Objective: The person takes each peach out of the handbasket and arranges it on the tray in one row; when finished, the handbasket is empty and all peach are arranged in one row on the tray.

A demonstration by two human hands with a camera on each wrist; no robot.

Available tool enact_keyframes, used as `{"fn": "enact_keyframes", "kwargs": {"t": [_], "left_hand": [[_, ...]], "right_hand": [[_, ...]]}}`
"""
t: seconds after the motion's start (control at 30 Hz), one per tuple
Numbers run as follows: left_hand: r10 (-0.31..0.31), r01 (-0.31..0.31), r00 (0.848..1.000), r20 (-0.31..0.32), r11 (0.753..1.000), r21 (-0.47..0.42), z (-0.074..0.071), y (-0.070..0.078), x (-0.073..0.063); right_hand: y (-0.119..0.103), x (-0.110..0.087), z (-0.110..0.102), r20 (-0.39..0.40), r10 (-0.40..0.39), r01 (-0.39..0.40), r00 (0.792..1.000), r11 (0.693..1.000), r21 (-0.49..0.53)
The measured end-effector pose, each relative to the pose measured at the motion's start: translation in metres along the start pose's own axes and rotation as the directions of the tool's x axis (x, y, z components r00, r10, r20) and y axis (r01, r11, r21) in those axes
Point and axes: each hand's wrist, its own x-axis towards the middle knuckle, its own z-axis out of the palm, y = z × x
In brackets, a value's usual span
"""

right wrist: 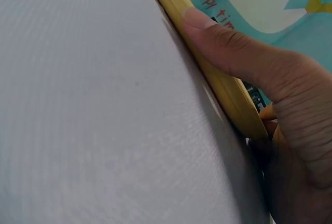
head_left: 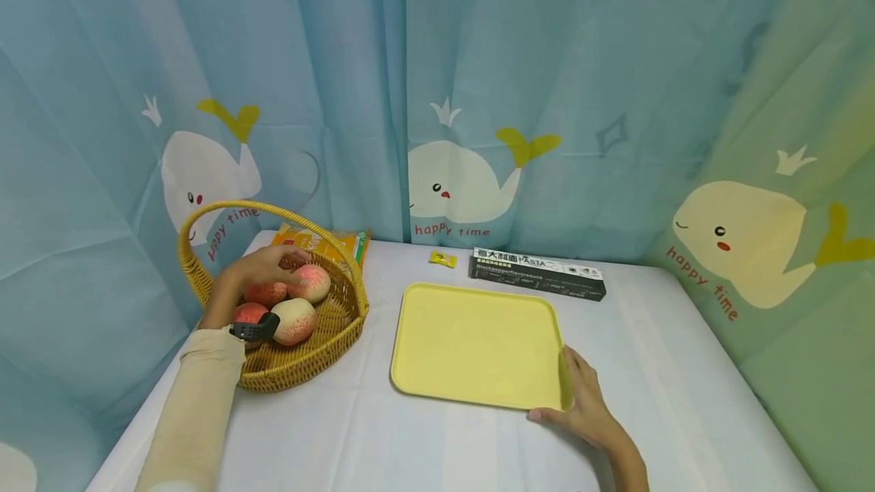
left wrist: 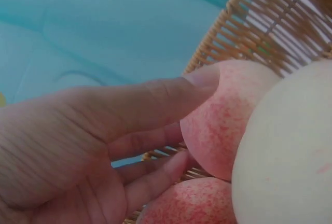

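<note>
A wicker basket (head_left: 342, 336) with a tall handle stands on the left and holds several peaches, red to pale with pink speckles. My left hand (head_left: 263, 266) reaches in over them. In the left wrist view its thumb lies on a speckled peach (left wrist: 228, 120), with the fingers curled behind it. A pale peach (left wrist: 290, 151) and a redder peach (left wrist: 192, 203) sit close by. At the near right corner of a yellow tray (head_left: 478, 348), my right hand (head_left: 589, 408) grips the rim, thumb along the front edge and fingers along the right side.
Behind the tray lie a black and white pasta box (head_left: 536, 274) and a small yellow packet (head_left: 443, 259). An orange bag (head_left: 358, 244) is partly hidden behind the basket. A curtain (head_left: 581, 97) with whale prints encloses the white-covered table (head_left: 410, 446) at the back and sides.
</note>
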Motion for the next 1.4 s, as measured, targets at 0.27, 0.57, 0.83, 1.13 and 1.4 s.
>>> {"fn": "enact_keyframes", "kwargs": {"t": [0.27,0.57,0.83,1.13,1.4], "left_hand": [[0.004,-0.002,0.999,0.051,0.999,-0.036,0.0,-0.009,0.013],[-0.016,0.016,0.997,0.079,1.0,-0.006,0.004,-0.015,0.018],[-0.008,0.009,0.993,0.117,1.0,-0.01,0.006,-0.013,0.018],[-0.018,0.028,0.988,0.152,0.998,-0.06,0.007,-0.009,0.017],[-0.009,0.018,0.987,0.16,0.998,-0.058,0.005,-0.01,0.019]], "right_hand": [[0.001,0.0,-0.002,0.02,0.018,-0.018,1.0,1.0,0.004],[-0.001,-0.002,0.0,0.008,0.013,-0.013,1.0,1.0,0.008],[0.002,0.0,0.001,0.001,-0.003,0.003,1.0,1.0,0.008],[0.002,-0.001,0.002,0.003,0.008,-0.008,1.0,1.0,0.022],[-0.001,0.0,0.001,-0.007,0.012,-0.011,1.0,1.0,0.018]]}}
